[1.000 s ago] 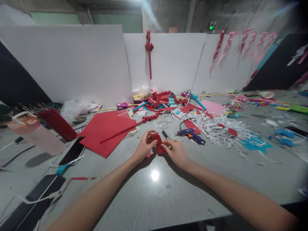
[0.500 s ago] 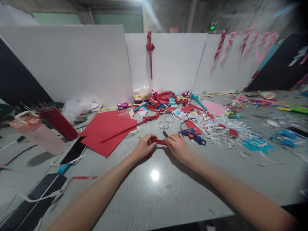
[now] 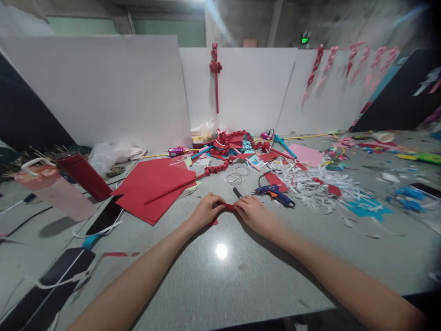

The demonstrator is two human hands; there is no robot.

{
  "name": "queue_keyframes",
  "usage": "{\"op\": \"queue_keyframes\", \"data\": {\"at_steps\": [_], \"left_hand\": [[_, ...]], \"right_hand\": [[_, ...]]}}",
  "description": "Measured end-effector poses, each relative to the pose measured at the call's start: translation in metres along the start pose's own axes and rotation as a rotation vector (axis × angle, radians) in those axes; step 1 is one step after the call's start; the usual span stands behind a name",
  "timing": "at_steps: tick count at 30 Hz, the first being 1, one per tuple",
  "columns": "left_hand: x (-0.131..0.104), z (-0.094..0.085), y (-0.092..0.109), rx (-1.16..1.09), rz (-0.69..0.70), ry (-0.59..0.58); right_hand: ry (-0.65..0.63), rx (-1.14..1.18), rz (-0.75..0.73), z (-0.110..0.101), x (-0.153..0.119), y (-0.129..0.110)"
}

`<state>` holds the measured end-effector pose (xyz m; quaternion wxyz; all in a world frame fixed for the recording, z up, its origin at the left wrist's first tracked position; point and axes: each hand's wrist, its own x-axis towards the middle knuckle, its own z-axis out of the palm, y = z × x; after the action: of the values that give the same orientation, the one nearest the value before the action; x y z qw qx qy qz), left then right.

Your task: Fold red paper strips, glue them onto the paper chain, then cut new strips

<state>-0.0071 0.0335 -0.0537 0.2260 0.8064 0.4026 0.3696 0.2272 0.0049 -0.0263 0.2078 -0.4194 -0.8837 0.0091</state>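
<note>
A narrow strip of red paper (image 3: 229, 208) stretches between my two hands, just above the grey table. My left hand (image 3: 209, 209) pinches its left end, and my right hand (image 3: 253, 209) is closed on its right end. Behind the right fingertips a dark, flat, slim object (image 3: 236, 192) sticks out; I cannot tell whether the hand touches it. Under the left hand a small corner of red paper (image 3: 214, 222) shows on the table. The blue glue gun (image 3: 277, 195) lies just beyond my right hand.
Red paper sheets (image 3: 141, 202) lie at left, beside a phone (image 3: 105, 216), a red tumbler (image 3: 82, 174) and a pink bottle (image 3: 57, 193). White paper shreds (image 3: 306, 181) spread at right. Rolls of clear tape (image 3: 234, 179) lie ahead. A white board (image 3: 255, 92) stands behind.
The red strip between my hands has turned and looks narrower and more curled. My right fingers have shifted slightly on it; the left hand stays nearly in place.
</note>
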Motion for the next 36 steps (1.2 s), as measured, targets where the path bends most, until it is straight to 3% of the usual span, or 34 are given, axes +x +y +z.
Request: {"op": "queue_keyframes", "data": {"at_steps": [10,18,21,25,28,36], "left_hand": [[0.002,-0.003,0.002,-0.005,-0.069,0.178],[0.006,0.0,-0.008,-0.375,-0.221,0.318],[0.009,-0.007,-0.005,-0.305,-0.219,0.3],[0.013,-0.03,0.0,-0.225,-0.275,0.146],[0.012,-0.044,-0.001,-0.211,-0.273,0.121],[0.003,-0.033,-0.034,-0.067,-0.216,0.107]], "right_hand": [[0.019,-0.022,0.078,-0.002,0.003,0.001],[0.007,0.069,0.139,0.001,-0.002,-0.011],[-0.007,0.121,0.147,0.004,-0.003,-0.021],[-0.067,0.247,0.147,0.011,-0.004,-0.041],[-0.071,0.27,0.081,0.017,-0.007,-0.055],[0.033,0.223,0.038,0.022,-0.009,-0.059]]}}
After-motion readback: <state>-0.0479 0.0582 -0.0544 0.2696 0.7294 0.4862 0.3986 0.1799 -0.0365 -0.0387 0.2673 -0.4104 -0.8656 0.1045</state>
